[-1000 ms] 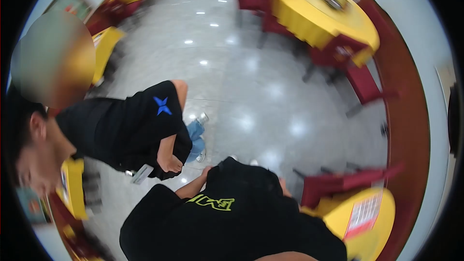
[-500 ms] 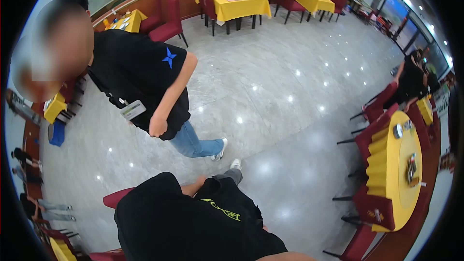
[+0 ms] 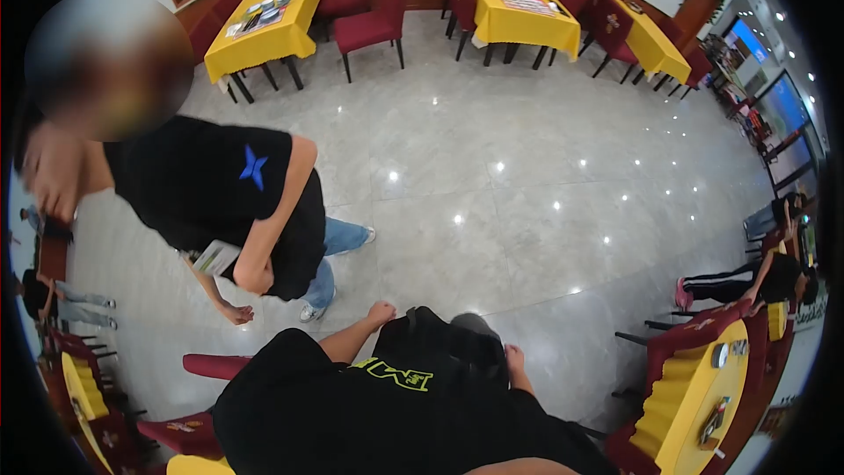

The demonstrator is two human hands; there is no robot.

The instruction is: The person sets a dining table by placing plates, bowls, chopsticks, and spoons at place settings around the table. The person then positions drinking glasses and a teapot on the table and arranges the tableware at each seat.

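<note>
My left hand [image 3: 381,313] hangs in front of my body, left of a black bag-like shape [image 3: 431,343] at my waist. Its fingers look curled in, and I make out nothing in them. On the other side of that black shape is my right hand [image 3: 514,357], small in view, with its fingers also drawn in and no object visible. My black shirt [image 3: 352,422] with yellow-green print fills the bottom.
A person [image 3: 211,176] in a black shirt and jeans stands close at front left. Tables with yellow cloths [image 3: 527,26] and dark red chairs [image 3: 374,22] line the far wall. A round table [image 3: 681,413] is at right. A red chair [image 3: 211,365] stands near my left side.
The view has turned left, bringing the far-left table more into sight. Both my hands now show in front of me. The person at left has a hand raised near the left edge.
</note>
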